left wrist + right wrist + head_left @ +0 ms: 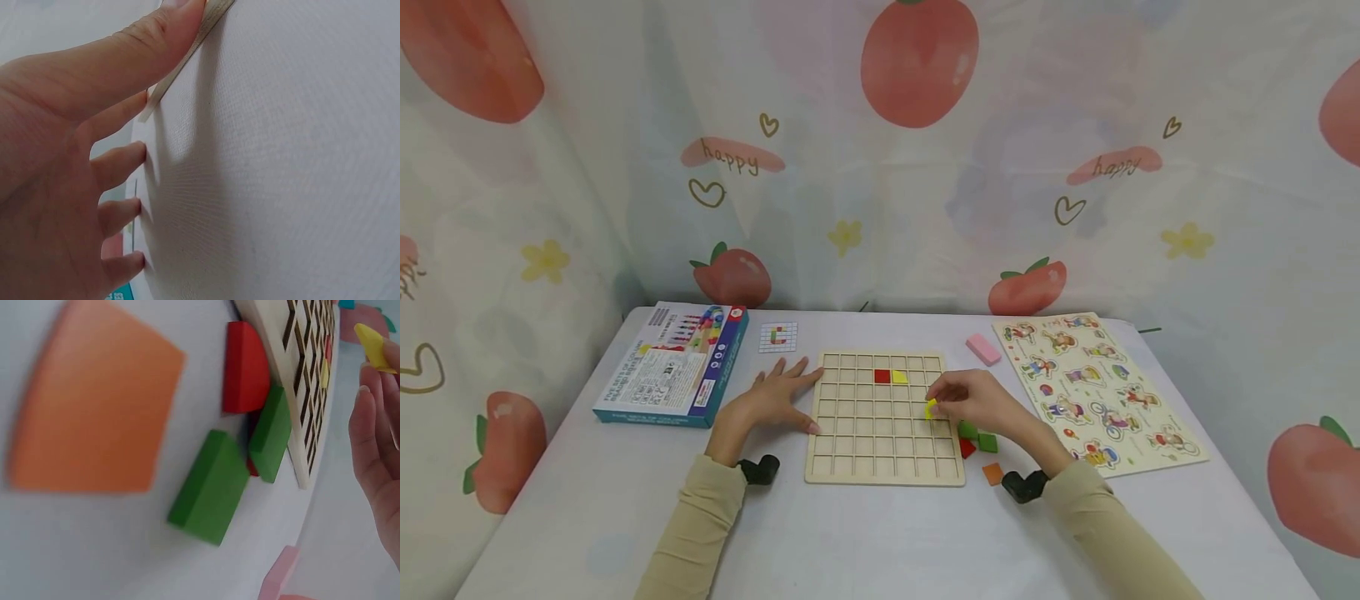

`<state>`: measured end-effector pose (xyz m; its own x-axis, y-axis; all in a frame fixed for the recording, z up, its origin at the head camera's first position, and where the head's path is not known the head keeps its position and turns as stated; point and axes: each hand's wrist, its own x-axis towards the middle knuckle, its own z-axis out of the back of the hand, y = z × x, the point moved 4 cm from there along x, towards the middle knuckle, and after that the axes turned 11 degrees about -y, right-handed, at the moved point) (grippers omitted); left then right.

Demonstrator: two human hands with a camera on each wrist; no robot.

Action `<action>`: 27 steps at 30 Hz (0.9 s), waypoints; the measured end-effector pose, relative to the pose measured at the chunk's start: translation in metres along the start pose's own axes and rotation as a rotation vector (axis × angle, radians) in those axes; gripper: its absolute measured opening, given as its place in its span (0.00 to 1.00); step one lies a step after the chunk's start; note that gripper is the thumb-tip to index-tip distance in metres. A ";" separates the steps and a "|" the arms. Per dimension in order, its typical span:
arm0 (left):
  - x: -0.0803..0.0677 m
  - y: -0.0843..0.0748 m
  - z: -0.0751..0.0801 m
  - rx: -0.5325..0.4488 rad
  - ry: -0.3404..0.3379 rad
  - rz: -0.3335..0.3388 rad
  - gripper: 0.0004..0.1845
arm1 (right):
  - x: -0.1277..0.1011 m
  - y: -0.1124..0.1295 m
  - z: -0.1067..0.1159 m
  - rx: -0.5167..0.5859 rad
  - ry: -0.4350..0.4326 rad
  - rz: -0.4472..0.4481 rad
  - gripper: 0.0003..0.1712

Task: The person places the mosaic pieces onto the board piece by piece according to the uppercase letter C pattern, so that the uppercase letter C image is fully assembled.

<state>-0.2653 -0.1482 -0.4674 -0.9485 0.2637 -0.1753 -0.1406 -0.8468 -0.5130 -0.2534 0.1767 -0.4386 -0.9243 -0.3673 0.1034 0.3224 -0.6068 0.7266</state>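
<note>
A wooden grid board (883, 481) lies on the table, with a red tile (882, 377) and a yellow tile (899, 377) side by side in one of its upper rows. My left hand (772, 398) has its fingers spread, with thumb and index finger touching the board's left edge; the other fingertips (134, 209) rest on the tablecloth. Over the board's right side, my right hand (976, 400) pinches another yellow piece (371, 347) between thumb and fingers. Loose green blocks (209, 487), red pieces (244, 369) and an orange piece (992, 474) lie right of the board.
A small pattern card (778, 337) sits behind the left hand, beside a boxed set (662, 367). At the right lies a picture puzzle board (1093, 392), with a pink block (983, 349) near its upper left. A printed curtain (880, 192) hangs behind the table.
</note>
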 end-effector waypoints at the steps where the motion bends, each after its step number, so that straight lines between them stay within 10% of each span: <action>1: 0.000 0.000 0.000 -0.001 0.000 0.000 0.53 | 0.004 0.001 -0.001 0.006 -0.003 -0.007 0.05; 27: 0.000 0.003 0.000 -0.014 -0.009 0.001 0.53 | 0.081 0.017 -0.040 0.031 0.012 -0.023 0.07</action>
<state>-0.2655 -0.1509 -0.4695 -0.9513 0.2587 -0.1677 -0.1360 -0.8404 -0.5247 -0.3147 0.1081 -0.4454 -0.9289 -0.3621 0.0779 0.2940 -0.5931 0.7495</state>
